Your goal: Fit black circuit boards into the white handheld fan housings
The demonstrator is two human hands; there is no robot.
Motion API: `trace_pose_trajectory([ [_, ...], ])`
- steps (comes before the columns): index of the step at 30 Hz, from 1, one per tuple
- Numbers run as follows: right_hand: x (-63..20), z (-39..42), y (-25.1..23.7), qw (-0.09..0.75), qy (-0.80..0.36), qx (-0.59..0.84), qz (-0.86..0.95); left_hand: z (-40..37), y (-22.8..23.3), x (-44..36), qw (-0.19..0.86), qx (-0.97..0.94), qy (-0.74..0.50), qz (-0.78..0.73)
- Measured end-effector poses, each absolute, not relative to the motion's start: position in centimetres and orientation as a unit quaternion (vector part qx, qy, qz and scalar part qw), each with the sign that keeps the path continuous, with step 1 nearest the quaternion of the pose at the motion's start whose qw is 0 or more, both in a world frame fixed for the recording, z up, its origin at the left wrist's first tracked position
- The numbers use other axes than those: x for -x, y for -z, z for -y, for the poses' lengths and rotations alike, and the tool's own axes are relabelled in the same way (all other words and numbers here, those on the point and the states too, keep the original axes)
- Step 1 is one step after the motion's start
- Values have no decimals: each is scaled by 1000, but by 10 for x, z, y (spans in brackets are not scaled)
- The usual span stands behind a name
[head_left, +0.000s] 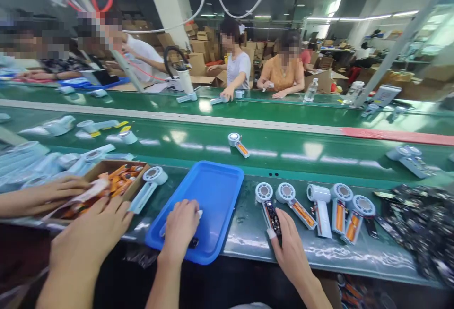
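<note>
My left hand (182,224) is over the blue tray (230,205), its fingers curled down. A bit of white shows at its fingertips, and what it may hold is hidden. A small black piece (193,242) lies in the tray beside the wrist. My right hand (290,240) grips the handle of a light blue handheld fan (264,192) lying on the bench. A black circuit board (273,217) shows in that open handle, and the thumb wears a white cover. Further right lie several more fans (296,205), some with orange cells in their handles.
At left, a co-worker's hands (94,224) reach by a cardboard box (144,172) of orange cells; a fan (152,176) lies beside it. Circuit boards (411,224) are heaped at right. One fan (234,139) sits on the green conveyor (198,132). People (239,65) work opposite.
</note>
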State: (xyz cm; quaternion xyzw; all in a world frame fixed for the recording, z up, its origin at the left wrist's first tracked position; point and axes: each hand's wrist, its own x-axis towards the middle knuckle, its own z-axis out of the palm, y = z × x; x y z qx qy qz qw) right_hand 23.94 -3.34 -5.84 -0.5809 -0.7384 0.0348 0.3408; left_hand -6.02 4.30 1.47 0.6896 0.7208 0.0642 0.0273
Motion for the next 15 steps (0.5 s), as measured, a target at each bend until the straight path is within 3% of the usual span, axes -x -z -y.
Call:
trace_pose_trajectory([
  [5, -273, 38, 28, 377, -32, 595, 709, -55, -19, 67, 58, -668, -140, -728],
  [8, -292, 35, 14, 390, -1, 645, 657, -52, -25, 54, 88, -598, -269, -750],
  [11, -297, 25, 8, 322, 26, 675, 663, -45, -30, 30, 67, -544, -387, -741],
  [15, -288, 9, 12, 198, 14, 689, 697, -47, -20, 14, 32, -609, -323, -723],
])
